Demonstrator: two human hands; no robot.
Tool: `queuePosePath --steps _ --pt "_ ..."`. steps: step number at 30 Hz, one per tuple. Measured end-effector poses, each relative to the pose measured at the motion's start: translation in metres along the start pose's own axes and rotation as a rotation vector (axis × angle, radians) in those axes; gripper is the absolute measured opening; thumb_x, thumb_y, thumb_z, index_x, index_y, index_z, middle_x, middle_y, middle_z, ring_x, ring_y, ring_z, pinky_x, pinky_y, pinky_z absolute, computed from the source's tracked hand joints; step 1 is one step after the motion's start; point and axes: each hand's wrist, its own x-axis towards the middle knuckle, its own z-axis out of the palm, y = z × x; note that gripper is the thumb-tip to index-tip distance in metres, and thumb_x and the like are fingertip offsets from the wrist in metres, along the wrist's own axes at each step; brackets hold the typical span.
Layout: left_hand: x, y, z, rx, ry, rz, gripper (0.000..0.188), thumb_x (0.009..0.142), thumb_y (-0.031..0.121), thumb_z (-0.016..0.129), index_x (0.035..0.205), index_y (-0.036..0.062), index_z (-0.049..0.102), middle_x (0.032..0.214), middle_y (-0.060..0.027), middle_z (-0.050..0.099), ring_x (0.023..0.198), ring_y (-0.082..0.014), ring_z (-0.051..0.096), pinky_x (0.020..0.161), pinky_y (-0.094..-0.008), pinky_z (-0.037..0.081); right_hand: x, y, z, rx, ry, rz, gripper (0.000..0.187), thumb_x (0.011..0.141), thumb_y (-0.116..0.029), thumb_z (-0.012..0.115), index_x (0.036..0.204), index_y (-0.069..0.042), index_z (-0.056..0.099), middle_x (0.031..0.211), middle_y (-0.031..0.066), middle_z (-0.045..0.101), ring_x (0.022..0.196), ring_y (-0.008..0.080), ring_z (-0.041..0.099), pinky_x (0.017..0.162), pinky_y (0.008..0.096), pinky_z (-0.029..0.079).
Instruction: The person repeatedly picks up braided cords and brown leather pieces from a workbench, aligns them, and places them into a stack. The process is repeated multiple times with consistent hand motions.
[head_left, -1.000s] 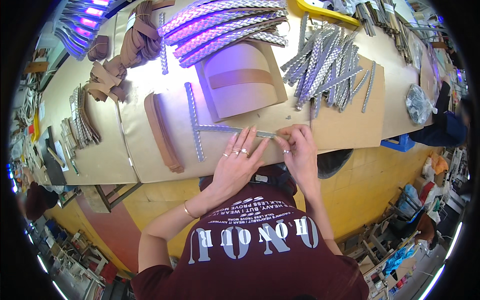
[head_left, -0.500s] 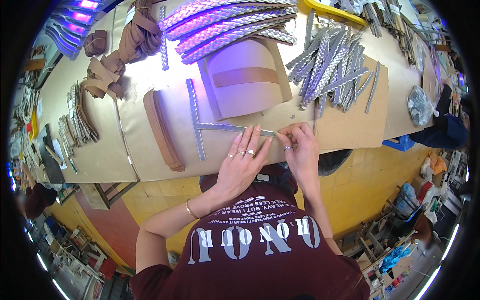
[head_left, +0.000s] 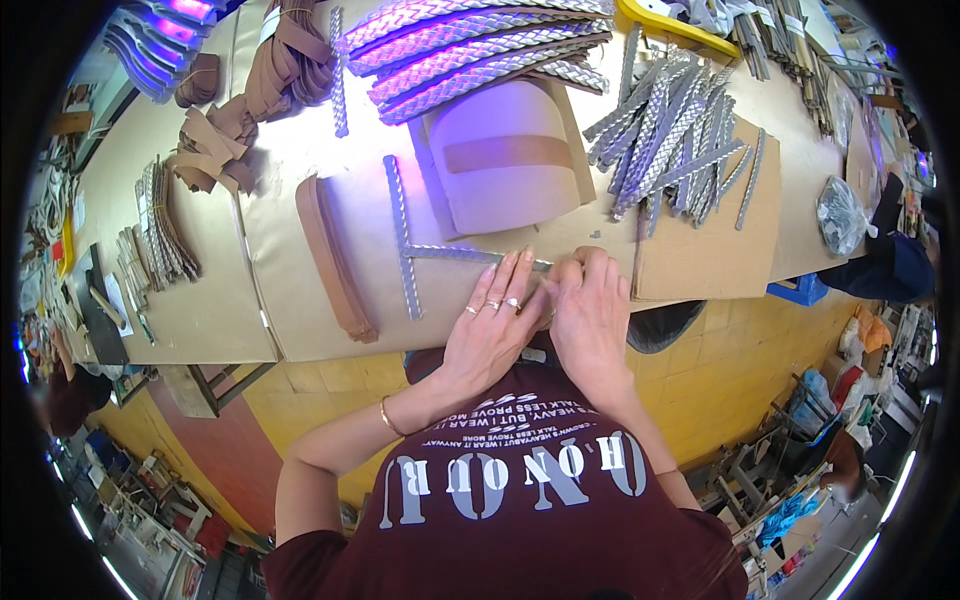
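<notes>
A narrow silver braided strip (head_left: 452, 253) lies crosswise on the work table, its left end against another braided strip (head_left: 402, 230) that runs away from me. My left hand (head_left: 490, 320) rests with fingers stretched out over the right part of the crosswise strip, pressing it to the tabletop. Beside it, my right hand (head_left: 590, 315) is closed, fingers curled and pinched at the strip's right end, which they mostly hide. A stack of flat brown strips (head_left: 335, 260) lies left of both braided strips.
Beyond my hands stands a curved cardboard form (head_left: 505, 205) with wide braided bands (head_left: 490, 55) on top. Loose braided strips (head_left: 670, 140) are heaped on a cardboard sheet (head_left: 705, 260) at right. Brown strip bundles (head_left: 290, 65) lie far left. The table's front edge runs just before me.
My right hand has turned and curled further over the strip's end, moving closer to my left fingertips. My left hand still presses the strip. The whole view has shifted slightly.
</notes>
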Motion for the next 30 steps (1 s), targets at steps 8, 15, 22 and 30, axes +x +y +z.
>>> queuePosePath --steps 8,15,22,30 --pt "-0.001 -0.001 0.002 -0.055 0.020 -0.019 0.043 0.089 0.029 0.061 0.128 0.0110 0.057 0.150 -0.0186 0.037 0.139 -0.0303 0.037 0.114 -0.0423 0.030 0.000 0.015 -0.028 0.746 -0.213 0.133 0.025 0.094 -0.017 0.063 0.107 0.003 0.055 0.100 0.0155 0.053 0.083 0.0314 0.057 0.075 0.0383 0.049" --pt "-0.002 -0.002 0.002 -0.058 0.011 -0.013 0.046 0.086 0.029 0.067 0.127 0.0116 0.058 0.150 -0.0191 0.037 0.139 -0.0324 0.036 0.115 -0.0442 0.029 0.001 0.023 -0.002 0.549 -0.029 0.220 0.023 0.087 -0.013 0.072 0.102 0.003 0.065 0.082 0.0093 0.059 0.068 0.0145 0.057 0.059 0.0288 0.046" --pt "-0.001 -0.003 0.001 -0.058 -0.012 -0.030 0.046 0.086 0.029 0.066 0.128 0.0105 0.057 0.150 -0.0201 0.036 0.138 -0.0308 0.038 0.114 -0.0439 0.030 -0.003 0.005 -0.001 0.512 0.036 0.020 0.011 0.086 -0.008 0.069 0.086 0.003 0.066 0.074 0.0110 0.058 0.062 0.0200 0.057 0.060 0.0322 0.046" --pt "-0.002 -0.002 0.002 -0.110 -0.054 -0.039 0.052 0.088 0.028 0.067 0.136 0.0134 0.053 0.153 -0.0217 0.031 0.141 -0.0350 0.032 0.114 -0.0498 0.027 0.001 0.027 0.004 0.515 0.022 0.289 0.015 0.085 -0.009 0.070 0.081 0.004 0.065 0.069 0.0112 0.058 0.058 0.0184 0.054 0.055 0.0321 0.043"
